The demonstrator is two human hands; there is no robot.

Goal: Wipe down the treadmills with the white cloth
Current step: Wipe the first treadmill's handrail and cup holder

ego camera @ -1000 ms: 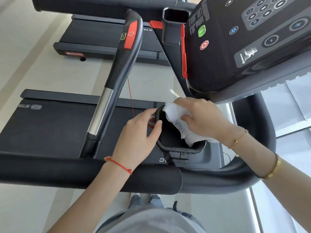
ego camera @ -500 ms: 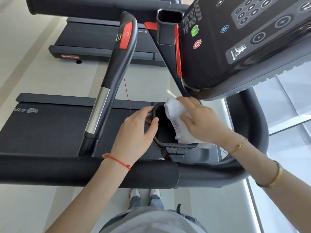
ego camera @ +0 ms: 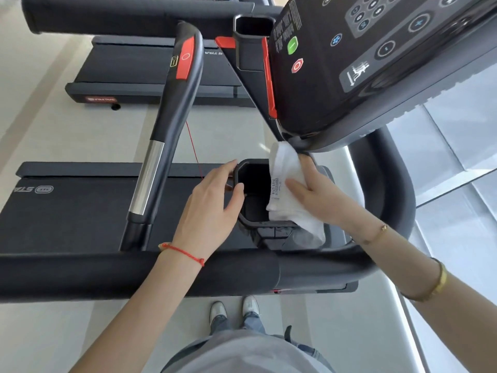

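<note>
— The folded white cloth has come up out of the black plastic cup holder, hasn't it?

— Yes. The right hand grips it against the holder's right rim. The left hand, fingers curled, steadies the left rim. That pocket looks done.

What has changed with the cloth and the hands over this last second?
The right hand lifted the white cloth from inside the black cup holder up its right side toward the console. The left hand still steadies the holder's left rim.
</note>
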